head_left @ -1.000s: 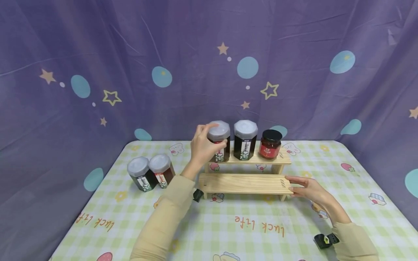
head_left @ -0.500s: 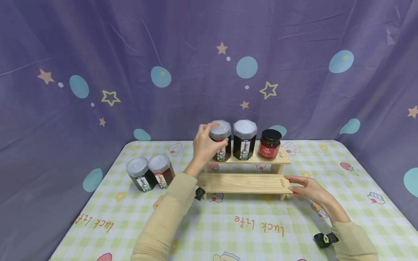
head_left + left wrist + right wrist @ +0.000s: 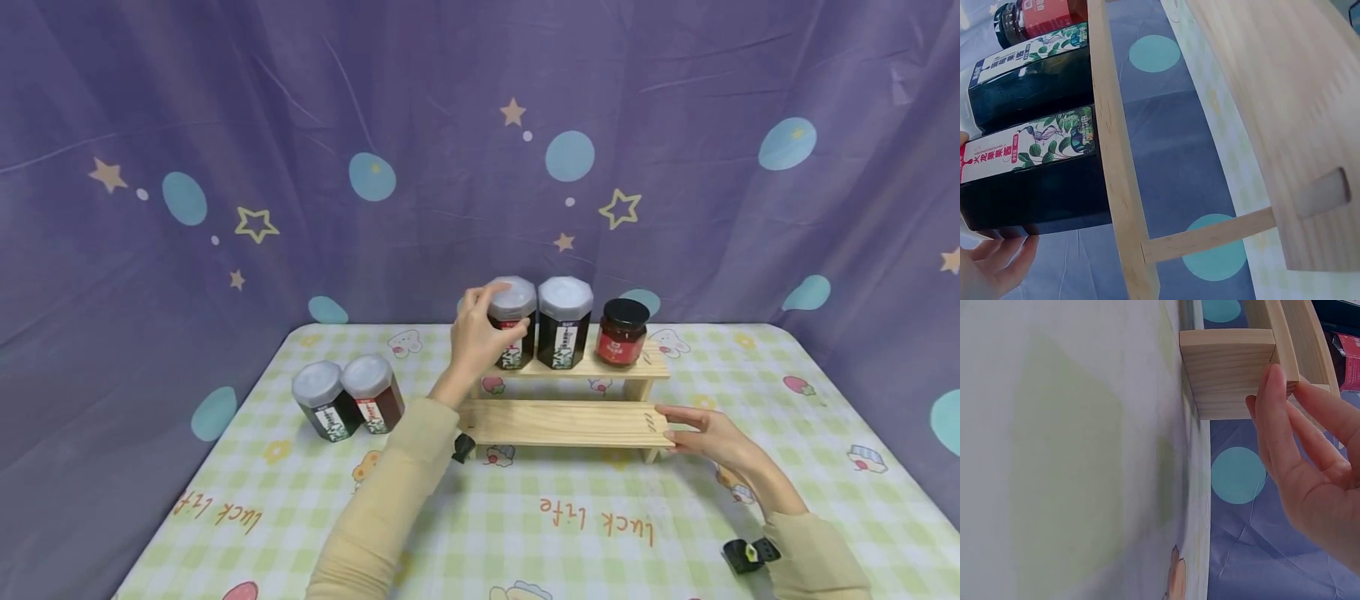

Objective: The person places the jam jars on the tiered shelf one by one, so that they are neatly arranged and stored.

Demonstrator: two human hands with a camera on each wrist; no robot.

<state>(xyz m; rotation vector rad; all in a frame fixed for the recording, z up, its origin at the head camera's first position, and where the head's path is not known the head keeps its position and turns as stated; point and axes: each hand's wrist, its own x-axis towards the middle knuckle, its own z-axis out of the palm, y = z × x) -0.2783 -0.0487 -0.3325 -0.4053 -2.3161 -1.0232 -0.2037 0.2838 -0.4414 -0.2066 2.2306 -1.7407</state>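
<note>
On the upper step of a two-tier wooden shelf stands an octagonal jam jar with a dark body and whitish lid. My left hand holds this jar at its upper part, thumb on the near side. Its flowered label faces outward in the left wrist view, where a few fingers show under the jar. Close on its right is a similar jam jar, then a smaller black-lidded jar with a red label. My right hand pinches the right end of the lower step, thumb and fingers against the board.
Two more whitish-lidded jars, one dark and one reddish, stand side by side on the checked tablecloth to the left. A purple curtain hangs behind the table. Black straps sit at my wrists.
My left hand has slid the held jam jar slightly right along the upper step, closer to its neighbour. The right hand stays on the shelf end.
</note>
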